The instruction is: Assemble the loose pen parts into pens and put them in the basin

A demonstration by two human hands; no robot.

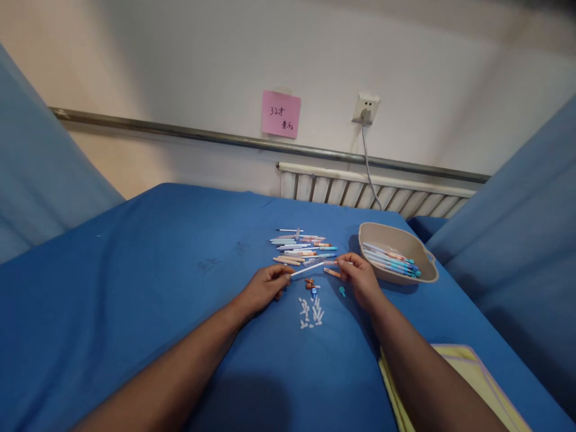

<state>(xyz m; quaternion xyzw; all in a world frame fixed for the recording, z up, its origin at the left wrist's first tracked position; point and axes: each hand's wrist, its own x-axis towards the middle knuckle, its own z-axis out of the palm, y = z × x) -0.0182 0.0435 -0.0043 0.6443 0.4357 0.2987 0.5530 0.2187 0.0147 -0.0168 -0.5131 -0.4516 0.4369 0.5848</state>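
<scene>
My left hand [272, 282] is closed on one end of a thin white pen refill [307, 269], which slants up to the right. The fingers of my right hand [359, 275] pinch a small clear, reddish pen barrel [330, 263], close to the refill's far end; whether the two touch I cannot tell. Beneath the right fingers lies an orange pen part [332, 273]. Behind the hands are rows of pen parts [288, 260]. Nearer me sit several brown pieces [309, 283], a blue piece [314, 293], a teal piece [342, 291] and many small white pieces [317, 312].
A beige basket [427, 267] at the right holds several blue-and-white pens [391, 262]. A yellow cloth [468, 366] lies at the near right of the blue-covered surface [148, 288]. Behind it are a radiator [333, 186], a metal rail [202, 135] and a plugged cord [366, 156].
</scene>
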